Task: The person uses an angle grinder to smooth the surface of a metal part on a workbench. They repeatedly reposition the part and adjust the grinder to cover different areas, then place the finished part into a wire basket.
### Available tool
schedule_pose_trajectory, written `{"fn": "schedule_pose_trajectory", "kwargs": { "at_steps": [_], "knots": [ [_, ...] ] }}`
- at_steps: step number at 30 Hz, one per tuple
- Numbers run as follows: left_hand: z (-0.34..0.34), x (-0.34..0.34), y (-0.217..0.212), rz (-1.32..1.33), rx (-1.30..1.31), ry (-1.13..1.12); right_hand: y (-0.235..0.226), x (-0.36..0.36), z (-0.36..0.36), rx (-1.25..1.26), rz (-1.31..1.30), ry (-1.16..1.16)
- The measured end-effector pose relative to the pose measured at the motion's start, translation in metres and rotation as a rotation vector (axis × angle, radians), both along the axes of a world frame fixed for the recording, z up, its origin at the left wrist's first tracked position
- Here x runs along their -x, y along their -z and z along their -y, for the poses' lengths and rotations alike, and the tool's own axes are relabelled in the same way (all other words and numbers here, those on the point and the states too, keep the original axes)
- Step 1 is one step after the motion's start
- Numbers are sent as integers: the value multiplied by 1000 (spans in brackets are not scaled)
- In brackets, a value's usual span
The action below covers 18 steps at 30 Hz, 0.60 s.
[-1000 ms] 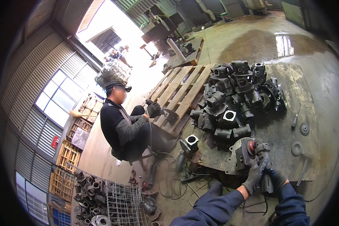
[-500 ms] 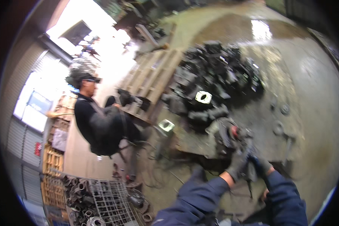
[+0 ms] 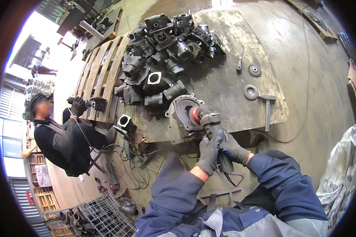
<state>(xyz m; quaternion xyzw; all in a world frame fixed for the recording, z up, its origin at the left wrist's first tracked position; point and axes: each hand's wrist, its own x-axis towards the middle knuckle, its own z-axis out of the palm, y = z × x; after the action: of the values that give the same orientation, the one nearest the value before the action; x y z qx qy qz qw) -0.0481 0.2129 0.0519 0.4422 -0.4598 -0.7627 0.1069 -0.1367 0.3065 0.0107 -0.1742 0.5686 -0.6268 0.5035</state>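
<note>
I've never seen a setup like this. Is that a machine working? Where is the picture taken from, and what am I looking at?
No machine arms here: it's a person in gloves. The view comes from a fisheye camera worn on the head, looking down, so straight edges bend.

The left grip and right grip, simply the two hands, both hold a grinder. Its red end is at a round metal part; I can't tell whether they touch.

On the worn board lie a heap of black parts, two discs, a hammer and a handled tool. Another person sits at the left.
</note>
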Motion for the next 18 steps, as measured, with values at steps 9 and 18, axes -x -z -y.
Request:
{"fn": "schedule_pose_trajectory", "kwargs": {
  "at_steps": [9, 18],
  "knots": [
    [-1, -8, -2, -131, -71, -159, -15, -3, 9, -9, -164, -91],
    [-12, -7, 4, -127, -148, -93, -17, -3, -8, -48, -154, -43]
  ]
}}
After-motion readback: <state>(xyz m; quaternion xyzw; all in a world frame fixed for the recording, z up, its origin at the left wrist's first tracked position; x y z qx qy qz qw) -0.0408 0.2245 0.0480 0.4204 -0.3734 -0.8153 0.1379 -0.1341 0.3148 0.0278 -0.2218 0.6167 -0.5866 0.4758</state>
